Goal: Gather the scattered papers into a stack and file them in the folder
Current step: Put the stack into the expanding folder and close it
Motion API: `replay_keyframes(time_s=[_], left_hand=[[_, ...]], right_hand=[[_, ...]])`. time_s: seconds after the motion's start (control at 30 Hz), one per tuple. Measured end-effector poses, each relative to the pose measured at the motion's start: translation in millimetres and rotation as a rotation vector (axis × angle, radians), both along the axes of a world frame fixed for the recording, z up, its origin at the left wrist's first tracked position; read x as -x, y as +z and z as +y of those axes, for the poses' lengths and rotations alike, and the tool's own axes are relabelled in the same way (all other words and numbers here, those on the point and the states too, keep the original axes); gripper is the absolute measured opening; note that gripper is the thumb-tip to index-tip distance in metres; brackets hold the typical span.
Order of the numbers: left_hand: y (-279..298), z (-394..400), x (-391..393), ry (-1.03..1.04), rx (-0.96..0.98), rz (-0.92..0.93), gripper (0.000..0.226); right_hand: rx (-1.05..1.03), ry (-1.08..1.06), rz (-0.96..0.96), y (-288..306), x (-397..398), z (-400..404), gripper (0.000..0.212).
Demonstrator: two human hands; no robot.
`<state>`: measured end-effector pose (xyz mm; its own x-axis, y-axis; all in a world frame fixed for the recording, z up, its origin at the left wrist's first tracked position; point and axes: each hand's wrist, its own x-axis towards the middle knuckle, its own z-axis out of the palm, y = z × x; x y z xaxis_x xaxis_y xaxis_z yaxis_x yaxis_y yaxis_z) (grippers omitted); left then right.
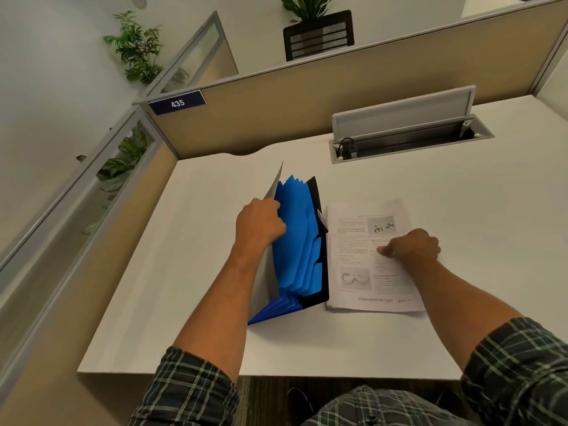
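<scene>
While the left hand (259, 226) grips the grey front flap of the blue folder (296, 241), holding it apart from the pockets, the right hand (412, 245) rests curled on the paper stack (368, 259), fingers (384, 250) pressing it to the tabletop (184, 272) just right of the folder

You're in a dark green plaid shirt with pale check lines, both sleeves (196, 392) rolled up near the elbows. Forearms and hands bare, no watch or rings showing. Same plaid covers your torso (384, 407) at the bottom edge.
</scene>
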<state>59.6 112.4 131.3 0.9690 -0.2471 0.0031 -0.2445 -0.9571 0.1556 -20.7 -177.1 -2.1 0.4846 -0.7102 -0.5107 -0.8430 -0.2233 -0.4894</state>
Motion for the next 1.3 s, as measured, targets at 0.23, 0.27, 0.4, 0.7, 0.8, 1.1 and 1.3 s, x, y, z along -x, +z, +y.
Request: replay_keyframes(time_s=[0.23, 0.27, 0.4, 0.7, 0.8, 1.1, 1.3], left_hand=[[-0.5, 1.8, -2.4, -0.005, 0.006, -0.009, 0.04], [-0.6, 1.8, -2.7, -0.006, 0.01, -0.012, 0.04], [-2.1, 2.1, -3.9, -0.01, 0.017, -0.012, 0.041], [-4.4, 2.8, -4.6, -0.007, 0.018, -0.008, 0.046], [-4.5, 3.7, -5.0, -0.008, 0.007, -0.008, 0.048], [-4.3, 3.0, -2.7, -0.012, 0.003, -0.009, 0.039], [-3.2, 4.2, -5.5, -0.003, 0.003, 0.015, 0.046]], right_hand=[[0.006, 0.049, -0.017, 9.4, 6.3, 4.9, 0.066], [0.001, 0.06, -0.034, 10.8, 8.0, 4.9, 0.061], [-0.124, 0.041, -0.122, 10.1, 16.4, 0.5, 0.052], [0.195, 0.102, -0.018, 8.8, 9.7, 22.1, 0.058], [0.243, 0.119, -0.009, 6.2, 5.7, 27.8, 0.056], [0.083, 0.071, -0.14, 11.9, 2.8, 28.3, 0.035], [-0.141, 0.152, -0.173, 14.5, 7.4, 5.6, 0.049]])
